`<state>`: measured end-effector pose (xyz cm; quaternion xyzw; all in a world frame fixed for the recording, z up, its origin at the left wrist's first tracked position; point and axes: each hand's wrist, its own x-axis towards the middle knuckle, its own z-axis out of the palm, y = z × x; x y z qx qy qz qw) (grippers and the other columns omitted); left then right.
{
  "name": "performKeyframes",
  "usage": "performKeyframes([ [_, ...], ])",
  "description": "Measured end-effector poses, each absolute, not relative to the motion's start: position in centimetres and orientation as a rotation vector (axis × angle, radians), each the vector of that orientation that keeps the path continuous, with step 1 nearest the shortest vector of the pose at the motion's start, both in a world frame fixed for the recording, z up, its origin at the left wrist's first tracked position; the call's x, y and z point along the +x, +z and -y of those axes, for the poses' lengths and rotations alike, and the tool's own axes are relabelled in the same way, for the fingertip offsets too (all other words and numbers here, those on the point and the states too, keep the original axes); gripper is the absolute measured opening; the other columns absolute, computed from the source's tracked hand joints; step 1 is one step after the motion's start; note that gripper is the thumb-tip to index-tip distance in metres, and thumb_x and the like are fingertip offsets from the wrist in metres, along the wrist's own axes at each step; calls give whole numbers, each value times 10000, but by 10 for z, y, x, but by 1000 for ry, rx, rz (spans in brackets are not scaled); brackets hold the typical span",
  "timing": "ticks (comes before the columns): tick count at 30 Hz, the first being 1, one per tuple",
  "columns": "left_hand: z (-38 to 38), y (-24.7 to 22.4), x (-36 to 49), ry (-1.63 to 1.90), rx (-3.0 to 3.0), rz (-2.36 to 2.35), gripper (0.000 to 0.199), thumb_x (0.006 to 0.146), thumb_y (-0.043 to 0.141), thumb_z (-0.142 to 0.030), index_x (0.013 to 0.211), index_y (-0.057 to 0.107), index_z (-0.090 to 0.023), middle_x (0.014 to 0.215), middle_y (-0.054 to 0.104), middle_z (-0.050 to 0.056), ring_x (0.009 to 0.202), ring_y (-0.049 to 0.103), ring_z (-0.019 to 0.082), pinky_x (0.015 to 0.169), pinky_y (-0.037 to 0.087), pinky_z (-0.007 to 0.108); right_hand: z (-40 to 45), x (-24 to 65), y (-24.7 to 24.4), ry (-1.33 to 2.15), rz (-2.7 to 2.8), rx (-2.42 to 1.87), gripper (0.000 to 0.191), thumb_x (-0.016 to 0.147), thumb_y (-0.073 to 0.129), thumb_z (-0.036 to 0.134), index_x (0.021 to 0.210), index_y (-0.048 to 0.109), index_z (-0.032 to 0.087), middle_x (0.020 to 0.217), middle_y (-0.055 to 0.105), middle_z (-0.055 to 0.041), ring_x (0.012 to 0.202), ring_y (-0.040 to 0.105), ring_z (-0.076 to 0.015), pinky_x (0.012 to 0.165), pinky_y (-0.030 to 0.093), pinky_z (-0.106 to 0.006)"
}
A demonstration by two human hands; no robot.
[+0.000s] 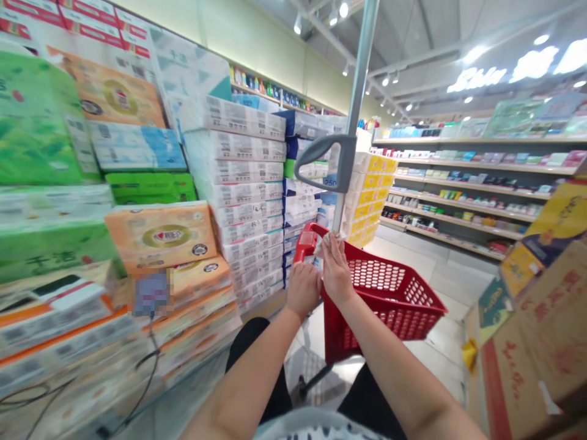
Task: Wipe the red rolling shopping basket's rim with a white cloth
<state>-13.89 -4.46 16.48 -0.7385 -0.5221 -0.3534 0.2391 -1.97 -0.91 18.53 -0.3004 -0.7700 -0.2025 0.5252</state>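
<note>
A red plastic shopping cart [385, 318] with a perforated basket stands in front of me. My left hand [303, 286] is closed around its red handle [305, 243], at the near left corner. Beside it, my right hand [337, 272] presses a crumpled whitish cloth or tissue [320, 249] against the cart's near rim, close to the foot of a metal pole [360, 79]. The fingers lie together over the cloth and hide most of it. Higher on the pole sits a grey looped plastic handle [326, 164], apart from both hands.
Stacked tissue packs [160, 235] and white cartons [250, 195] line the left side. Cables [153, 360] hang by the lower packs. Cardboard boxes [550, 324] crowd the right. Shelves of small goods [477, 183] stand beyond the tiled floor [415, 250].
</note>
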Motion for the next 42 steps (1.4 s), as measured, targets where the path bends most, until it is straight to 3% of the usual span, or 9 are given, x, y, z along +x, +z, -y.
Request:
performKeyframes([
  [4, 45, 167, -141, -916, -2021, 1425, 226, 912, 421, -221, 771, 594, -182, 828, 583, 63, 890, 515, 221, 935, 376, 415, 2, -22, 196, -505, 1759, -652, 653, 915, 348, 56, 1492, 122, 262, 1555, 153, -48, 1415, 191, -246, 1150, 297, -483],
  [12, 56, 167, -140, -874, -2043, 1440, 206, 893, 459, -231, 763, 612, -183, 828, 618, 68, 897, 539, 226, 920, 369, 399, 14, -15, 155, -534, 1738, -598, 630, 913, 413, 80, 1480, 190, 236, 1538, 198, -77, 1387, 269, -257, 1121, 349, -468],
  [21, 46, 204, -156, -709, -2232, 1495, 274, 923, 391, -335, 994, 622, -205, 750, 681, 63, 689, 615, 207, 681, 427, 334, 10, 14, 161, -550, 1903, -579, 498, 909, 424, 113, 1402, 405, 182, 1473, 359, -88, 1373, 302, -253, 1118, 363, -463],
  [24, 31, 200, -168, -814, -2316, 1441, 302, 949, 351, -334, 930, 635, -232, 870, 696, 44, 857, 633, 196, 796, 445, 347, 9, 16, 152, -457, 1975, -582, 487, 910, 391, 93, 1387, 431, 185, 1462, 379, -81, 1374, 307, -231, 1130, 350, -449],
  [26, 20, 189, -174, -920, -2321, 1380, 310, 957, 337, -294, 908, 633, -218, 1001, 683, 45, 1070, 578, 192, 955, 402, 375, 11, 17, 135, -383, 2015, -597, 502, 909, 360, 66, 1388, 430, 201, 1450, 400, -75, 1375, 308, -217, 1125, 355, -456],
  [28, 9, 178, -176, -1013, -2240, 1421, 296, 950, 342, -257, 907, 627, -191, 1047, 668, 66, 1166, 521, 198, 1018, 375, 391, 13, 19, 112, -317, 2007, -665, 499, 908, 365, 66, 1376, 449, 216, 1428, 435, -70, 1377, 306, -217, 1108, 376, -469],
  [33, -7, 168, -171, -1120, -2088, 1509, 264, 923, 368, -201, 881, 624, -153, 1021, 658, 98, 1166, 516, 212, 1033, 384, 378, 2, 31, 74, -365, 2077, -728, 466, 905, 385, 63, 1319, 519, 230, 1372, 509, -46, 1394, 261, -220, 1087, 404, -462],
  [37, 3, 172, -163, -1050, -2059, 1566, 249, 918, 394, -216, 906, 631, -140, 1038, 661, 115, 1159, 523, 243, 992, 402, 402, -7, 40, 77, -406, 2067, -680, 442, 907, 380, 58, 1264, 570, 236, 1306, 574, -39, 1349, 361, -197, 1096, 401, -440],
  [42, 37, 172, -143, -1015, -2069, 1527, 252, 928, 415, -283, 924, 640, -168, 1016, 673, 98, 1163, 504, 270, 929, 394, 443, 9, 55, 86, -399, 1943, -666, 390, 885, 422, 64, 1172, 637, 218, 1250, 615, -60, 1303, 435, -223, 1022, 482, -442],
])
